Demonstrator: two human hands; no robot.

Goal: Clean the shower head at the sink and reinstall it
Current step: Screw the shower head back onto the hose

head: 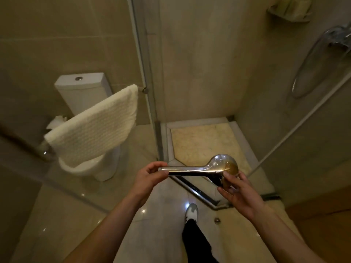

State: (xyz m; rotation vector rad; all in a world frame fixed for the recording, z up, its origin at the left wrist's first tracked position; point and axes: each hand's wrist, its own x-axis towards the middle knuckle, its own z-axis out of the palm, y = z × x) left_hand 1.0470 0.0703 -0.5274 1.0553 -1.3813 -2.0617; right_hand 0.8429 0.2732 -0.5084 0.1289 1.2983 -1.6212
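A chrome shower head (201,168) lies level in front of me, its long handle pointing left and its round head to the right. My left hand (150,177) pinches the end of the handle. My right hand (237,188) cups the round head from below, with the thumb on its rim. It hangs above the threshold of the shower stall (201,143). The chrome hose (305,67) loops down from the wall mixer (338,37) at the upper right, detached from the head. No sink is in view.
A white towel (95,126) hangs on the bar of the glass shower door (148,73). A white toilet (85,99) stands behind it at left. A soap shelf (290,10) sits high in the stall. My shoe (191,211) is on the glossy floor tiles.
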